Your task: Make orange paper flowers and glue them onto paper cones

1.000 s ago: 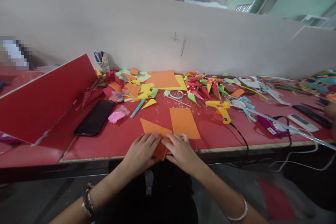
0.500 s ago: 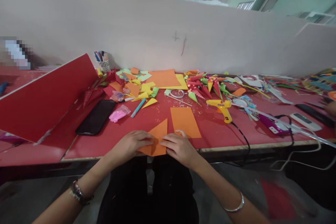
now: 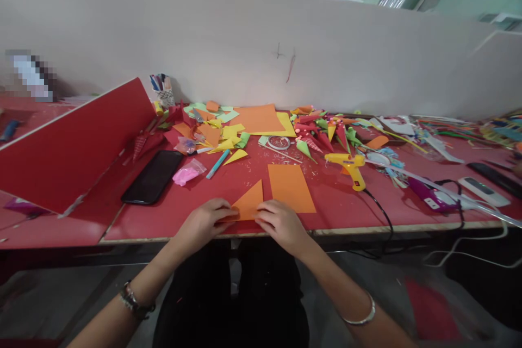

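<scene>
An orange sheet of paper (image 3: 249,204), folded to a pointed triangle, lies at the table's near edge between my two hands. My left hand (image 3: 212,220) pinches its left corner. At the lower right of the same paper, my right hand (image 3: 281,223) has its fingers and thumb closed on the edge. Just beyond my right hand a flat orange rectangle of paper (image 3: 291,188) rests on the red table (image 3: 196,196). The undersides of the fold and my thumbs are partly hidden.
Left stand a black phone (image 3: 153,176), a pink bag (image 3: 188,172) and a red board (image 3: 81,147). Farther back lie yellow paper pieces (image 3: 226,144) and small paper cones (image 3: 318,133). A yellow glue gun (image 3: 348,166) with a trailing cord is at right.
The paper's near part, which hung over the table edge, is now folded up, leaving a straight bottom edge. Both hands stay on it. The camera view has shifted slightly.
</scene>
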`<state>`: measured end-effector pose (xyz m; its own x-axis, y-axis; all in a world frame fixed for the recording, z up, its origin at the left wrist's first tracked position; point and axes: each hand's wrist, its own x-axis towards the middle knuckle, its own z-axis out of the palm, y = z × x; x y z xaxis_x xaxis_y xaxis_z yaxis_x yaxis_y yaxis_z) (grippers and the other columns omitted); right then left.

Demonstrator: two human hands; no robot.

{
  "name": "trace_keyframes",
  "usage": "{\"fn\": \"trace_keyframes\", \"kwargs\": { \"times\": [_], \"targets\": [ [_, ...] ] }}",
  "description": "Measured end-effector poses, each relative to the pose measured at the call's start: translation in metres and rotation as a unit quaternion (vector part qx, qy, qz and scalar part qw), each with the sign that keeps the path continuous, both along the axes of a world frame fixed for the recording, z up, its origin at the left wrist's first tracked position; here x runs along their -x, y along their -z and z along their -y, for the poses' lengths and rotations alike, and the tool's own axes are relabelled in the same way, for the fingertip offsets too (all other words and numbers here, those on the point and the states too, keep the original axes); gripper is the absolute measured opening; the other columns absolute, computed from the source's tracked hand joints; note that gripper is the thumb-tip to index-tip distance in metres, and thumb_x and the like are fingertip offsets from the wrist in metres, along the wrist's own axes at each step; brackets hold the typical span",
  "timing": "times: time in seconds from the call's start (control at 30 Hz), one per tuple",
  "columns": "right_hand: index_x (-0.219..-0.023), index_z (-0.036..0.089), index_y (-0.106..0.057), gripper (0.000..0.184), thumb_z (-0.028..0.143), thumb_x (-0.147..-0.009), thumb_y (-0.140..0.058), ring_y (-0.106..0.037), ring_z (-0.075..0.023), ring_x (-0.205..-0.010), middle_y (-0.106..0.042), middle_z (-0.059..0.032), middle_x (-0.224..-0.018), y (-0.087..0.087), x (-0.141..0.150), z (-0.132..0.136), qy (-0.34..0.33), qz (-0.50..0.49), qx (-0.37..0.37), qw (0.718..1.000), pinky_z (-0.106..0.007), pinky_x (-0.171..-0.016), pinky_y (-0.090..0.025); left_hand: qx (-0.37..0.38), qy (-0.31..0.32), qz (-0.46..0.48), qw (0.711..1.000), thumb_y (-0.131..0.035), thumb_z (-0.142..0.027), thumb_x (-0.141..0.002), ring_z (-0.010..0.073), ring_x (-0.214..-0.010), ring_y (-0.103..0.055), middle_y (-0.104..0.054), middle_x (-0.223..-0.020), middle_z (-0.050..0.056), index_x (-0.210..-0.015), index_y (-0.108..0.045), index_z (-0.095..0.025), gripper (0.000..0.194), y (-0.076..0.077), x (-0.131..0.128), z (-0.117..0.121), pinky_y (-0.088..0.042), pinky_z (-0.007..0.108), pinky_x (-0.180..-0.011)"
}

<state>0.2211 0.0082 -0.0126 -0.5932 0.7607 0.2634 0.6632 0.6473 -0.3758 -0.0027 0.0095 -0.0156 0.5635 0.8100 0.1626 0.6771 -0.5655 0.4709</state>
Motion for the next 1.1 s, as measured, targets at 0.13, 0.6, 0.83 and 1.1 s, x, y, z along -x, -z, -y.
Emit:
{"fn": "trace_keyframes", "kwargs": {
  "times": [0.13,0.6,0.83,1.1],
  "targets": [
    [-0.075,0.02,-0.061,0.019,0.035,-0.08,-0.051,-0.051,-0.0145,-0.08,-0.059,-0.0025,-0.084,0.003,0.007,-0.003,0.052,-0.035,0.023,0.998,-0.026,-0.071,-0.038,0.011,-0.039,0.025,0.999,-0.049,-0.026,-0.081,0.013,-0.083,-0.055,-0.059,-0.09,0.003,-0.092,-0.063,-0.022,0.018,0.002,-0.003,-0.002,-0.044,0.023,-0.071],
    [-0.061,0.018,-0.051,0.022,0.032,-0.078,-0.054,-0.052,-0.0161,-0.077,-0.056,-0.0035,-0.077,0.012,0.022,-0.008,0.17,-0.027,0.002,0.985,-0.027,-0.068,-0.04,-0.005,-0.192,-0.081,0.978,-0.048,-0.046,-0.076,0.01,-0.05,-0.043,-0.045,-0.058,-0.002,-0.058,-0.044,-0.016,0.035,-0.004,-0.006,-0.003,-0.026,0.021,-0.046],
    [-0.059,0.019,-0.047,0.022,0.028,-0.077,-0.054,-0.049,-0.0164,-0.074,-0.053,-0.0034,-0.076,0.013,0.024,-0.007,0.182,-0.016,-0.013,0.983,-0.028,-0.067,-0.039,-0.003,-0.18,-0.097,0.979,-0.045,-0.042,-0.079,0.0118,-0.061,-0.05,-0.051,-0.072,-0.001,-0.069,-0.048,-0.018,0.027,-0.001,0.001,-0.006,-0.033,0.021,-0.052],
    [-0.062,0.019,-0.048,0.019,0.029,-0.077,-0.055,-0.05,-0.017,-0.076,-0.053,-0.0034,-0.077,0.013,0.023,-0.01,0.172,-0.01,-0.003,0.985,-0.028,-0.068,-0.04,-0.09,-0.019,-0.132,0.987,-0.037,-0.016,-0.084,0.0181,-0.102,-0.048,-0.045,-0.12,0.004,-0.119,-0.042,-0.03,0.038,-0.01,0.003,-0.003,-0.039,0.031,-0.083]
  ]
}}
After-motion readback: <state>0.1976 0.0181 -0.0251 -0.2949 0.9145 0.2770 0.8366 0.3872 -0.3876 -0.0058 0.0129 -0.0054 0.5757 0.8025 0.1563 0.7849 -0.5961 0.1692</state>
